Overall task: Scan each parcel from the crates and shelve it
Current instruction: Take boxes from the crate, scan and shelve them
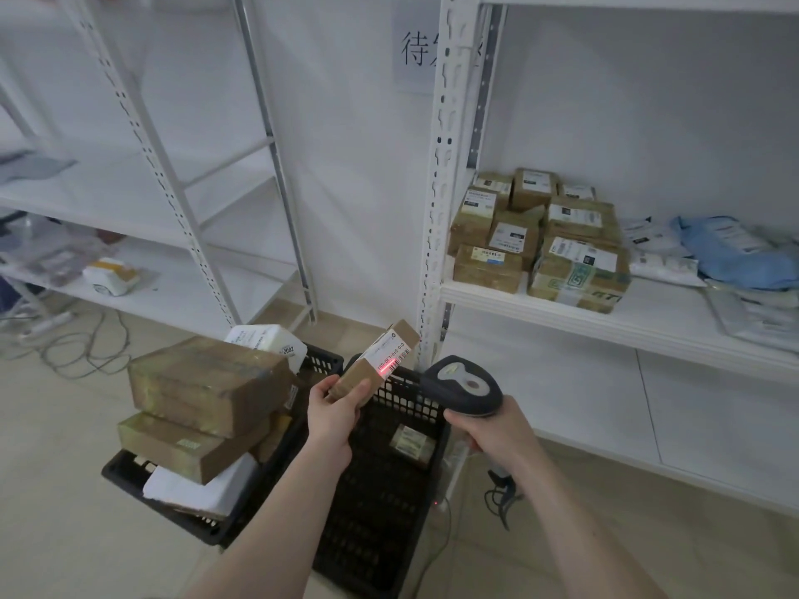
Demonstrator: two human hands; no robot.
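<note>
My left hand (335,410) grips a small brown cardboard parcel (380,358) by its lower end and holds it tilted above the crates. A red scan line lies across the barcode on its white label. My right hand (493,428) grips a dark handheld barcode scanner (465,384), its head aimed at that label from the right. Below, one black crate (389,508) holds a single small box (410,443). A second black crate (142,473) to the left is piled with brown boxes (207,382) and white parcels.
A white shelf (605,319) at the right carries several stacked brown boxes (536,235) and soft white and blue mailers (735,257). Another white rack (164,235) stands at the left with a few items. Cables (82,348) lie on the floor; the scanner's cord (501,495) hangs down.
</note>
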